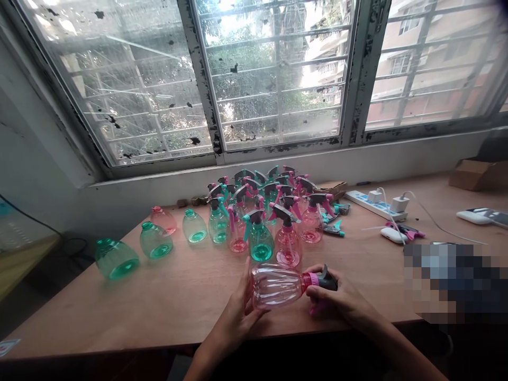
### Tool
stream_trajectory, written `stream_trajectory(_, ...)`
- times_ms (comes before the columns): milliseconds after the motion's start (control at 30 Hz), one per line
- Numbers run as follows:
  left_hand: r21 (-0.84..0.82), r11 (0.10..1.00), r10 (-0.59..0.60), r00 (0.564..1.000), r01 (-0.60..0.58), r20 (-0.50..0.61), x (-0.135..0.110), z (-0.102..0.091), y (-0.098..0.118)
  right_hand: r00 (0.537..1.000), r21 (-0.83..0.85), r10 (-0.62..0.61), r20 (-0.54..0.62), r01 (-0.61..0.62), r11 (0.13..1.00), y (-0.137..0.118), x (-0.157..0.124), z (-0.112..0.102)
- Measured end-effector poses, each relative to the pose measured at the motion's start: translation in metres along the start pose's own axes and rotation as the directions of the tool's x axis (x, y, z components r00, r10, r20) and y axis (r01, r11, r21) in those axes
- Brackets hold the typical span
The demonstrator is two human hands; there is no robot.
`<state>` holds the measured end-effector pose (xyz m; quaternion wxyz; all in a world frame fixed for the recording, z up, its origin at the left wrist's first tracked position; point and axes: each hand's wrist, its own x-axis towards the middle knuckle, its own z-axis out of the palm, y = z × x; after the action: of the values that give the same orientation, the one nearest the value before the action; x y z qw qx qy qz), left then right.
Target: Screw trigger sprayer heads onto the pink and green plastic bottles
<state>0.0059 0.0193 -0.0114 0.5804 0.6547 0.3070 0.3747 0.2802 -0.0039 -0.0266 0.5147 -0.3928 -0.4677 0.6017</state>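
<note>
A clear pink spray bottle (277, 286) lies sideways in the air between my hands, over the table's front part. My left hand (243, 307) holds its base end, thumb below and fingers behind. At the other end, my right hand (337, 296) is closed around the grey and pink spray head (326, 281), by the pink collar. Just behind stand a green spray bottle (260, 241) and a pink spray bottle (288, 243), both upright with heads on. Several more spray bottles are crowded behind these, partly hiding one another.
To the left stand headless bottles: green ones (116, 260) and a pink one (163, 220). Loose spray heads (334, 227) lie right of the group. A white power strip (375, 205) with plugs and cables is at the back right, near a cardboard box (476, 173).
</note>
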Motion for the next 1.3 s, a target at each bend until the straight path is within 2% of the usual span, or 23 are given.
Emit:
stream_trajectory(200, 0.052, 0.998, -0.03, 0.997, 0.027, 0.065, -0.002, 0.003, 0.011, 1.0, -0.009, 0.004, -0.001, -0.004, 1.0, -0.001, -0.001, 0.0)
stream_trajectory(300, 0.064, 0.998, -0.007, 1.0, 0.006, 0.023, -0.002, 0.0, 0.005, 1.0, -0.006, 0.007, 0.001, -0.007, 1.0, 0.0, 0.0, -0.001)
stream_trajectory(400, 0.051, 0.999, 0.012, 1.0, -0.013, 0.028, -0.002, 0.0, 0.002, 1.0, -0.01, 0.0, 0.002, 0.0, 1.0, 0.001, 0.0, -0.001)
stream_trajectory(600, 0.034, 0.998, -0.051, 0.998, 0.049, 0.041, -0.002, 0.004, 0.019, 1.0, -0.037, -0.013, 0.014, 0.014, 0.999, 0.001, 0.0, -0.002)
stream_trajectory(800, 0.034, 0.999, -0.005, 0.999, 0.004, 0.04, 0.001, 0.003, 0.016, 0.999, -0.047, -0.029, 0.017, 0.03, 0.998, 0.003, 0.001, -0.003)
stream_trajectory(967, 0.019, 0.998, -0.059, 0.998, 0.059, -0.001, 0.001, 0.005, 0.018, 0.998, -0.058, -0.046, 0.035, 0.048, 0.997, 0.002, -0.001, -0.003)
stream_trajectory(1067, 0.043, 0.995, -0.089, 0.995, 0.087, 0.039, 0.001, 0.006, 0.023, 0.998, -0.056, -0.052, 0.035, 0.054, 0.997, 0.002, -0.001, -0.003)
stream_trajectory(1233, 0.145, 0.989, 0.022, 1.0, -0.021, -0.008, 0.001, 0.006, 0.022, 0.998, -0.053, -0.049, 0.032, 0.051, 0.997, -0.001, -0.001, -0.001)
stream_trajectory(1300, 0.142, 0.99, 0.009, 1.0, -0.01, 0.002, 0.002, 0.005, 0.02, 0.998, -0.051, -0.047, 0.036, 0.049, 0.998, -0.003, -0.002, 0.0)
